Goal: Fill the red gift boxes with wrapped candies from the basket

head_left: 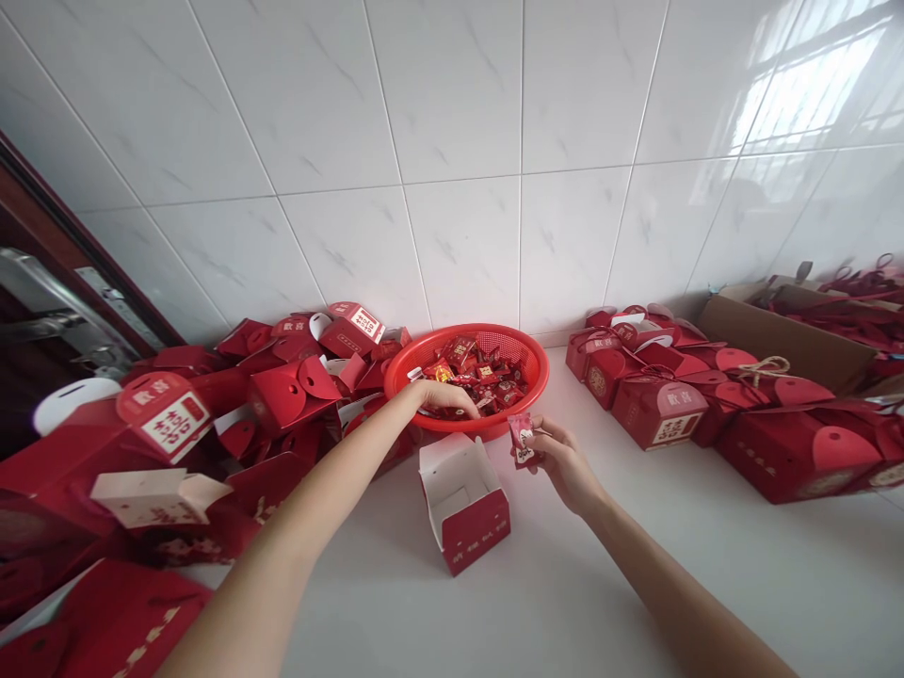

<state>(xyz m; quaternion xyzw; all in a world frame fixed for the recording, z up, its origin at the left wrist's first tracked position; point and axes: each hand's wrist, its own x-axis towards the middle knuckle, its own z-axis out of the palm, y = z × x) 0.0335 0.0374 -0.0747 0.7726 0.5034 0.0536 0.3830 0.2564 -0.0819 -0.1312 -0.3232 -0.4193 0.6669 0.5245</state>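
Note:
My left hand (450,400) reaches down into a red plastic basket (540,367) of wrapped candies (487,372). Its fingers point into the candies and the tips are hidden, so whether they grip one cannot be told. Just right of the basket's front rim, my right hand (555,454) is closed on a candy packet (523,441) with a pink and dark red wrapper, held between thumb and fingers. Between my forearms a red gift box (476,532) stands with its top open, showing a white inside; no candy is visible in it.
A heap of red gift boxes (293,391), some with raised flaps, fills the left side. More boxes (660,414), folded shut, stand in rows at the right. Behind them is a brown cardboard carton (791,339). A tiled wall (466,235) bounds the white tabletop (565,584). A door handle (49,301) is far left.

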